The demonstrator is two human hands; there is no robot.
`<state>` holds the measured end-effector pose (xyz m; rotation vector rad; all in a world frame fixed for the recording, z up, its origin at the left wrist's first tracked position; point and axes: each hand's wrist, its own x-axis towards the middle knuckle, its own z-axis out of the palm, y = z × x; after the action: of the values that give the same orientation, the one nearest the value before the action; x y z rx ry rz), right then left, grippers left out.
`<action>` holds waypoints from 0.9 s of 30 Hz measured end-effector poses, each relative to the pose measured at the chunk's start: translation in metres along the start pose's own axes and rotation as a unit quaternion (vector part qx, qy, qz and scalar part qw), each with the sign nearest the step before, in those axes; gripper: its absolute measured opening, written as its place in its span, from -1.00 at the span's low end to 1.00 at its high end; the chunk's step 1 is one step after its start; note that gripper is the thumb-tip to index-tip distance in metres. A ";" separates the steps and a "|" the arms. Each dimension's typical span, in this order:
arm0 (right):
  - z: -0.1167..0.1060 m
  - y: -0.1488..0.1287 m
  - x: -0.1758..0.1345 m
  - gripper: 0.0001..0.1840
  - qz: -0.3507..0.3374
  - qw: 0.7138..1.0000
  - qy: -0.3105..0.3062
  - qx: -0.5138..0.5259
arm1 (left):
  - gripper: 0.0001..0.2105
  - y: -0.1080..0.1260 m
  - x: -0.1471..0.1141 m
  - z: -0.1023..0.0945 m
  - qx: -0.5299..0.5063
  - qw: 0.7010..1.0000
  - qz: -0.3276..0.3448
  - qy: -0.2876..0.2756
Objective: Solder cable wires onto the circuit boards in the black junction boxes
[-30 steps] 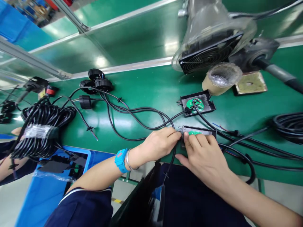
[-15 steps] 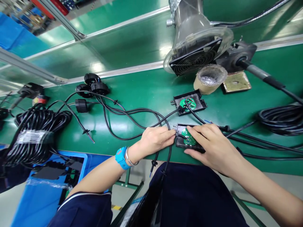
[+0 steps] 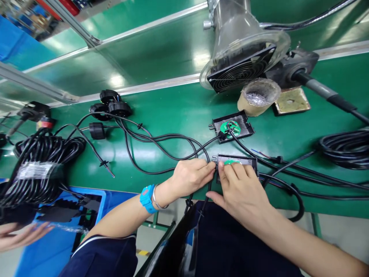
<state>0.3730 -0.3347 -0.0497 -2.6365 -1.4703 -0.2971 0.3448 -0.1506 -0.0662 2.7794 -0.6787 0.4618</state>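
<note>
My left hand (image 3: 192, 175) is closed in a pinch at the left end of a black plastic housing (image 3: 252, 163), where a black cable enters; the exact grip is hidden. Bent over that housing, my right hand (image 3: 240, 188) presses its fingertips inside near the left end, its thumb lower by the near edge. The fingers mostly cover a green circuit board (image 3: 230, 162). Just behind lies a second open housing (image 3: 246, 130) with a round green board (image 3: 226, 127) and black cables joined to it.
A fume-extractor hood (image 3: 245, 57), a solder-filled cup (image 3: 255, 98), a sponge tray (image 3: 292, 100) and a soldering-iron holder (image 3: 302, 65) stand behind. Coiled cables (image 3: 348, 148) lie right, a cable bundle (image 3: 40, 165) left, above a blue crate (image 3: 100, 204). Another person's hand (image 3: 23, 234) shows left.
My right hand has shifted left, its fingers bending further over the housing's left end. My left hand stays nearly in place. Another person's hand has come into view at the lower left.
</note>
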 end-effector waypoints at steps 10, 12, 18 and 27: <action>-0.017 0.076 0.032 -0.65 0.089 0.992 0.051 0.080 | -0.68 -0.008 0.066 -0.036 -0.045 0.993 -0.101 -0.036; -0.011 0.089 0.046 -0.72 0.122 0.991 0.010 0.052 | -0.51 -0.014 0.092 -0.027 -0.029 0.992 -0.109 -0.058; -0.012 0.122 0.050 -0.80 0.168 0.976 -0.030 0.136 | -0.29 -0.027 0.117 -0.003 -0.011 0.984 -0.096 -0.149; -0.016 0.132 0.049 -0.64 0.109 0.929 -0.184 0.303 | -0.32 -0.027 0.084 -0.020 -0.022 0.979 -0.069 -0.192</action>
<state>0.5087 -0.3667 -0.0231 -2.3613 -1.0830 0.6070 0.4242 -0.1551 -0.0222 2.8734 -0.5542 -0.1215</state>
